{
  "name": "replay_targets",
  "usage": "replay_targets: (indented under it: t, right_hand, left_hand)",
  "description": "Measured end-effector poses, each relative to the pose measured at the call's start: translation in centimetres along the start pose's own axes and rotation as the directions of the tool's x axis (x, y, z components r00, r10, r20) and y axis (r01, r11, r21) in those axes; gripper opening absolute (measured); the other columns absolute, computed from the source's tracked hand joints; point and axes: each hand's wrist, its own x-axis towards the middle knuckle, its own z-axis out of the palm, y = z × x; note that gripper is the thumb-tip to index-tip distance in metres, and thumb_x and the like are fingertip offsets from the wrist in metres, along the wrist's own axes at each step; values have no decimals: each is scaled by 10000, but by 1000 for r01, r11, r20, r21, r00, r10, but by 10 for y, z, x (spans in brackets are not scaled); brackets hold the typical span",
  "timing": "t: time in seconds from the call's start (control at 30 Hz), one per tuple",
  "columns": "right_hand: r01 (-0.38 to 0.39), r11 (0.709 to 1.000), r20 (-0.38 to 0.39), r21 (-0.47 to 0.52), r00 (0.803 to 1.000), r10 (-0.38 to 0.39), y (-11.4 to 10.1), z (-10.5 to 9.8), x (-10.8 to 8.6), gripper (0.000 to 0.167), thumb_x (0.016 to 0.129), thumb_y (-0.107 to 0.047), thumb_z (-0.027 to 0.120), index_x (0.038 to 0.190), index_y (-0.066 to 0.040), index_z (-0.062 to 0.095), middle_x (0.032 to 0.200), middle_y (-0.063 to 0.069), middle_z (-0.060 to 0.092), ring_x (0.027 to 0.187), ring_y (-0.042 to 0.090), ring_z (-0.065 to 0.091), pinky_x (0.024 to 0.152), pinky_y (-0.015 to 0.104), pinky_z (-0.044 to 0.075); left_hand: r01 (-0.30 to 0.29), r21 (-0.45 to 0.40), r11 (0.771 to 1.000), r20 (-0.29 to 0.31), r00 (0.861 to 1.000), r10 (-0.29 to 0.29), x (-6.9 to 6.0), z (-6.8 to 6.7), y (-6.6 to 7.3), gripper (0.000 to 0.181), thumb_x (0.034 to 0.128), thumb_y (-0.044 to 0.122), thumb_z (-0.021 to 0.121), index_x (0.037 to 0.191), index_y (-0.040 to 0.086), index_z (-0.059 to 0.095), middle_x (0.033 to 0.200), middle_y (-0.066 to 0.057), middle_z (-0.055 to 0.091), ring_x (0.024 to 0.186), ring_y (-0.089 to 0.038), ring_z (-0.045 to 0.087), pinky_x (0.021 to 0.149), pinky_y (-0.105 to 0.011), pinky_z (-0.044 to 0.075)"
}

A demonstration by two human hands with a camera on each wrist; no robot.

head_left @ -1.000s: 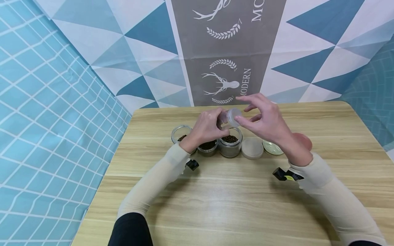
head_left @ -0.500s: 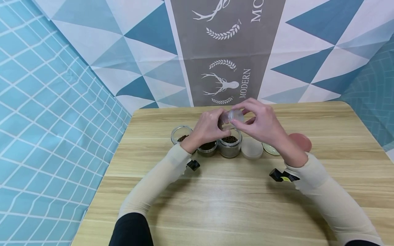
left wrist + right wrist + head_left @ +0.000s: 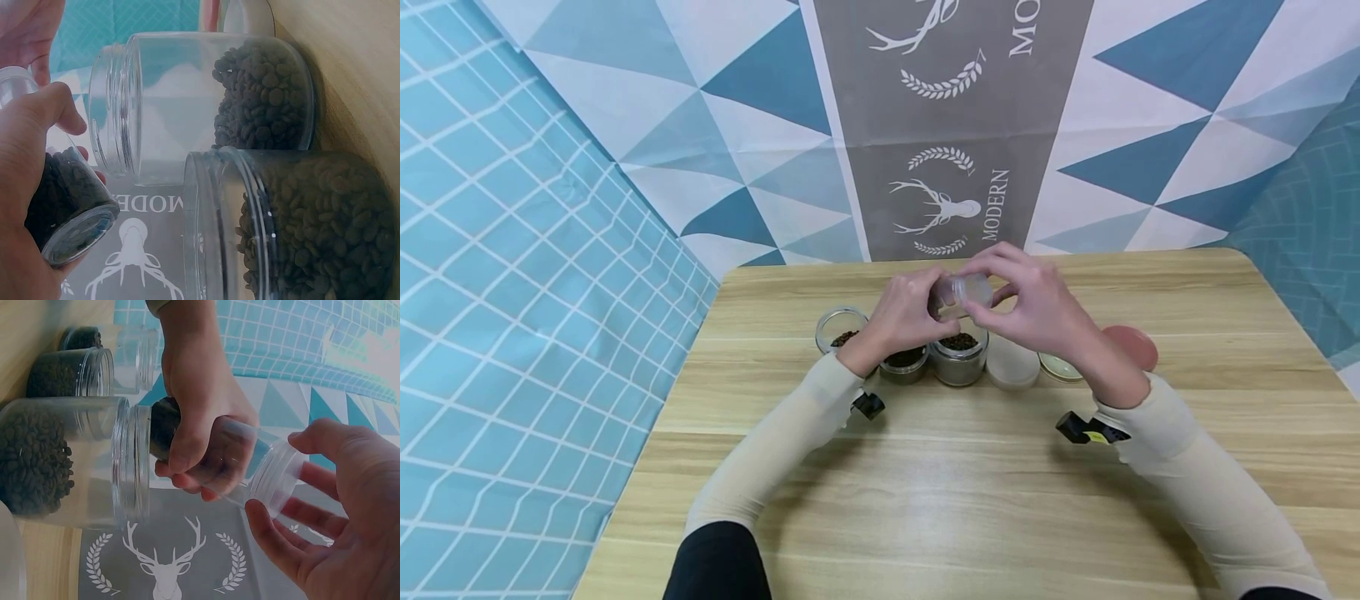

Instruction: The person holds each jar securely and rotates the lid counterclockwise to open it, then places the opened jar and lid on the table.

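My left hand [image 3: 898, 315] grips a small clear jar [image 3: 72, 200], held tilted above the row of open jars. Dark pellets lie toward its base in the left wrist view. On the mouth of this jar sits a translucent screw lid [image 3: 279, 478]. Thumb and fingertips of my right hand [image 3: 1037, 307] pinch the lid's rim from the other side. Just below the hands stands an open glass jar [image 3: 958, 362] partly filled with brown pellets. A shorter open jar [image 3: 904, 368] of dark pellets is beside it, partly behind my left hand.
Another open glass jar [image 3: 841, 323] stands at the left end of the row. To the right lie a whitish lid [image 3: 1013, 364], a pale green lid [image 3: 1060, 367] and a red lid [image 3: 1131, 346], partly behind my right arm. Patterned cloth hangs behind the wooden table [image 3: 925, 500].
My right hand has moved left and its fingers have come down around the small jar's lid. The left hand keeps its hold on the jar, almost unmoved.
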Motion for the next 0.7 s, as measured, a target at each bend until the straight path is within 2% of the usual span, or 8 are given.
replay_targets:
  t: [0.07,0.17,0.27,0.37,0.4,0.53,0.7]
  right_hand:
    - [54,998,7,-24,999,-54,1,0,0,334,906,18,838,1232,-49,811,1262,138,760,919,201,759,738,228,665]
    - [143,988,10,-50,990,-143,4,0,0,341,881,36,835,1213,-41,815,1294,170,765,846,188,729,748,165,594]
    - [223,973,11,-56,975,-222,6,0,0,346,858,59,826,1189,-39,815,1319,209,757,975,272,749,885,114,525]
    - [286,956,16,-61,958,-285,8,1,1,339,847,86,818,1159,-44,812,1332,238,745,1169,374,739,1057,103,470]
    - [302,951,19,-62,953,-302,9,1,1,334,847,95,814,1150,-47,810,1330,240,743,1220,395,730,1089,100,458]
    - [345,936,27,-64,939,-344,11,1,1,333,849,122,805,1124,-66,806,1322,232,740,1221,391,725,1088,111,464]
    - [356,932,30,-68,934,-355,13,0,0,351,845,128,803,1130,-77,807,1333,242,726,1229,398,719,1088,108,463]
  left_hand:
    - [3,-5,1000,2,1000,-3,-1,0,-1,389,820,201,829,1163,39,742,883,-74,792,723,-175,697,667,-270,544]
    - [4,-13,1000,4,1000,-4,-1,-1,-1,340,816,191,822,1113,51,737,883,-67,794,732,-173,714,687,-269,563]
    - [7,-21,1000,4,1000,-7,-1,-1,-2,311,805,178,817,1080,62,729,884,-59,791,724,-166,707,681,-260,553]
    - [14,-19,1000,5,1000,-14,-1,-2,-2,322,802,183,815,1088,63,729,879,-56,781,711,-159,675,659,-250,516]
    - [17,-18,1000,5,1000,-17,-2,-2,-3,331,802,187,816,1096,61,731,879,-57,779,709,-158,665,653,-248,506]
    - [27,-14,1000,11,1000,-26,-2,-1,-3,352,805,201,816,1113,52,733,884,-71,769,713,-166,637,641,-252,473]
    - [34,-15,999,19,999,-33,-1,-1,-2,375,803,211,824,1132,52,736,922,-79,784,740,-176,655,652,-259,490]
